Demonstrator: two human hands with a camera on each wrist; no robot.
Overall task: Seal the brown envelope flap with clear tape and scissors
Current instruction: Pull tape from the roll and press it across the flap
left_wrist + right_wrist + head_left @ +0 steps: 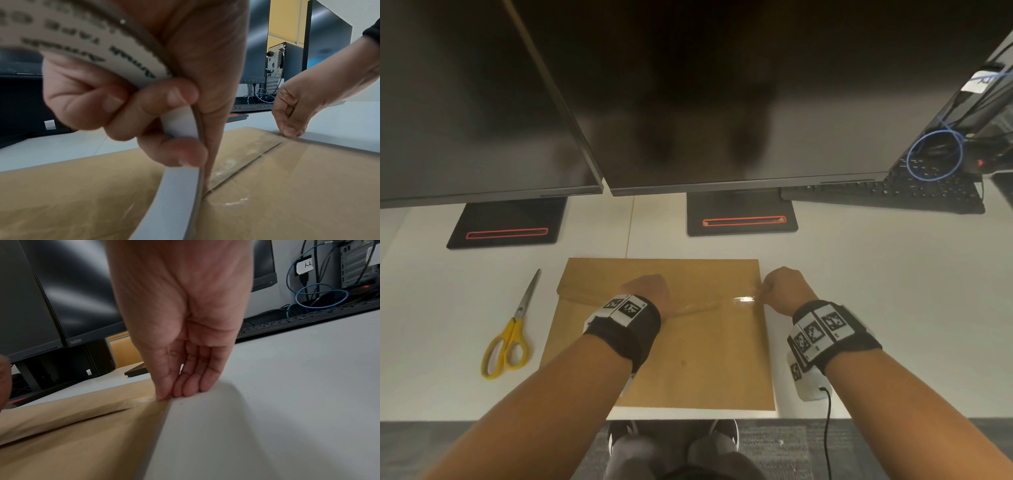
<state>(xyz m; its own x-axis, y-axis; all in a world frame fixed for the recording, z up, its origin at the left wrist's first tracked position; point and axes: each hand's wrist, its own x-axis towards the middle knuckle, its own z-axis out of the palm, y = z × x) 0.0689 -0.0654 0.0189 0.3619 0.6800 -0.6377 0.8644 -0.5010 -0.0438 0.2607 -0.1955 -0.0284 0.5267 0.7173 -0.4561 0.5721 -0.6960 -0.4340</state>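
Observation:
The brown envelope [688, 359] lies flat on the white table, its flap [602, 274] folded down. My left hand [647, 291] hovers over the flap's middle and grips the clear tape roll [82, 48], fingers curled through its core. A shiny tape strip [722, 303] runs from the roll along the flap seam to my right hand [780, 287]. That hand [170, 394] pinches the tape's free end down at the envelope's [82, 443] right edge. In the left wrist view the strip [236, 165] lies over the seam. Yellow-handled scissors [513, 329] lie untouched to the left of the envelope.
Two dark monitors [688, 102] hang over the back of the table [876, 274], their black bases [741, 219] just beyond the envelope. A black keyboard [893, 192] and a coiled blue cable [935, 154] sit back right. The table's front edge runs just below the envelope.

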